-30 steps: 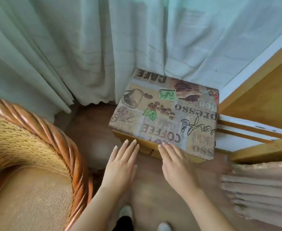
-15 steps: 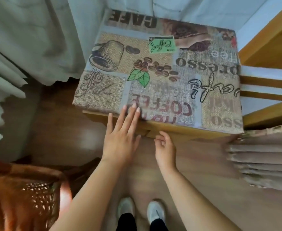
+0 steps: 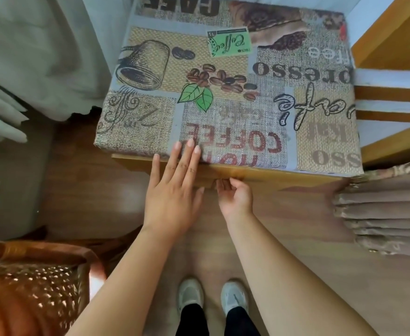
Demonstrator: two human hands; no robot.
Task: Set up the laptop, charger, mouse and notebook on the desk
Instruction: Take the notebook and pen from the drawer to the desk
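Reaching under the surface near edge, right hand curls fingers at a handle there w/ grip unclear, left hand flat, open, beside it.

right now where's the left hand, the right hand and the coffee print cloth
left hand [image 3: 172, 197], head view, on the back of the hand
right hand [image 3: 235, 197], head view, on the palm below the curled fingers
cloth [image 3: 225, 98], head view, on the bare print near its middle
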